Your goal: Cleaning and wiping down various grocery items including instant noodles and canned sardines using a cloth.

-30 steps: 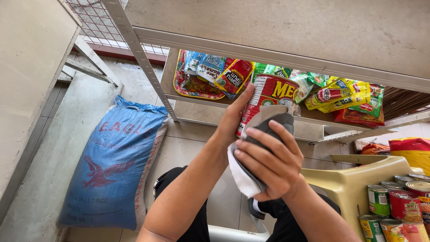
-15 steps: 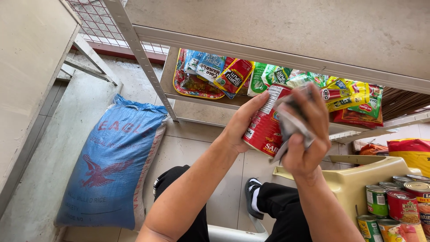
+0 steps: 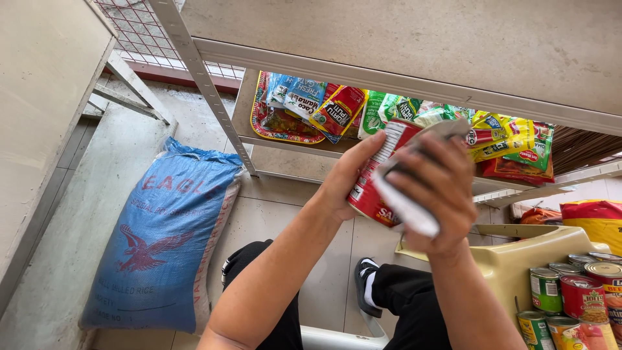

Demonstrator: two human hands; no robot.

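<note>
Wiping step, frame centre: left hand (image 3: 346,178) clamped around a red can (image 3: 379,175), right hand (image 3: 431,191) pressing a cloth (image 3: 405,204) against it; next likely turning the can.

Can (image 3: 376,188) sat between both hands: left hand (image 3: 346,178) on its left side, right hand (image 3: 431,194) pressing a cloth (image 3: 405,207) on its right. Snack packets (image 3: 337,110) lay on the shelf (image 3: 246,116) behind the hands. Sack (image 3: 162,240) stood well left; more cans (image 3: 570,298) below right.
</note>
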